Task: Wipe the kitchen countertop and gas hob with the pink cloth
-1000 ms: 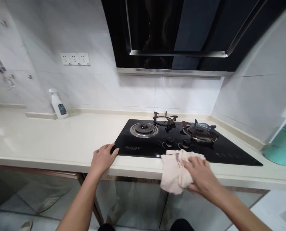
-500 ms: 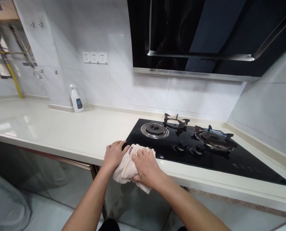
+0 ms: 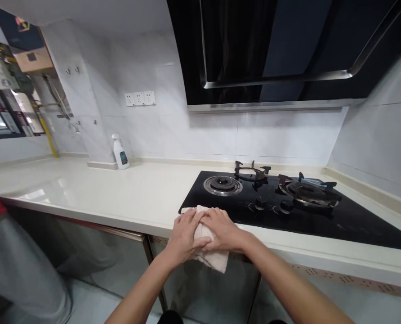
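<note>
Pressing evenly should help: left hand [image 3: 184,235] and right hand [image 3: 222,231] share a grip on the cloth [image 3: 218,260], the hob [image 3: 234,204] just beyond it.

The left hand [image 3: 183,236] lies over the left part of the cloth [image 3: 218,261]; the right hand [image 3: 222,231] lies over its right part. Fingers curve over the cloth, and the thumbs converge above it. The left forearm [image 3: 146,285] and right forearm [image 3: 281,279] angle inward toward the cloth. Grip firmness cannot be determined.
</note>
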`<state>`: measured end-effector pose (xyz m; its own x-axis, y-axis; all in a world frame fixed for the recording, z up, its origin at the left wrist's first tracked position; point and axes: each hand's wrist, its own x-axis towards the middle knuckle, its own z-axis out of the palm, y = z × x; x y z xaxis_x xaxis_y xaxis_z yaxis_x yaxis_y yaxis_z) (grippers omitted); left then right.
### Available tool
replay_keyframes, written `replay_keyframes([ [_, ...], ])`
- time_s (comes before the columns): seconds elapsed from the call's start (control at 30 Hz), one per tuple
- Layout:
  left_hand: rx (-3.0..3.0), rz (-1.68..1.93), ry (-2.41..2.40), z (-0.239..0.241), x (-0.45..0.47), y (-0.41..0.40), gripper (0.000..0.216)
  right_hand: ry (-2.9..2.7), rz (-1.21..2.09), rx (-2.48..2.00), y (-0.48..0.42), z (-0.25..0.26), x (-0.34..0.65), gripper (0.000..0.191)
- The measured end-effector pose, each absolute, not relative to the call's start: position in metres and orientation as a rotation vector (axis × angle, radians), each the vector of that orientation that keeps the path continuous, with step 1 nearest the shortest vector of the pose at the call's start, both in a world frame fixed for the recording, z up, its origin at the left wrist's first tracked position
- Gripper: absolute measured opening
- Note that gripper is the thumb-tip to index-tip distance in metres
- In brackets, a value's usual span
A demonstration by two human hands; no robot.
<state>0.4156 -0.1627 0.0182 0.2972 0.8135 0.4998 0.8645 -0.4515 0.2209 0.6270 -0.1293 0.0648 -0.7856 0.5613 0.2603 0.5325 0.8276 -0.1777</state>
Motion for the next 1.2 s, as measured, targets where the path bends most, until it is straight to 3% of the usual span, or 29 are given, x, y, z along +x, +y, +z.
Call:
replay_keyframes([
  [0.1, -2.441, -0.689, -1.627, 0.015, 0.417, -0.166, 0.090, -2.596, 0.319, -0.842, -0.118, 0.065, 0.663, 0.064],
  [0.27, -2.372, -0.577, -1.678, 0.016, 0.431, -0.162, 0.103, -2.280, 0.321, -1.000, -0.109, 0.048, 0.726, 0.036],
  [0.47, -2.386, -0.583, -1.601, 0.010, 0.493, -0.156, 0.118, -2.203, 0.110, -1.099, -0.099, 0.019, 0.752, 0.040],
  [0.7, -2.389, -0.664, -1.480, 0.005, 0.524, -0.162, 0.109, -2.153, 0.009, -1.159, -0.080, -0.017, 0.755, 0.049],
  [0.93, -2.320, -0.740, -1.392, -0.012, 0.465, -0.161, 0.107, -2.244, 0.016, -1.148, -0.078, -0.024, 0.761, 0.051],
  [1.2, -2.164, -0.585, -1.790, 0.004, 0.332, -0.170, 0.094, -2.269, 0.056, -1.194, -0.082, -0.023, 0.757, 0.056],
])
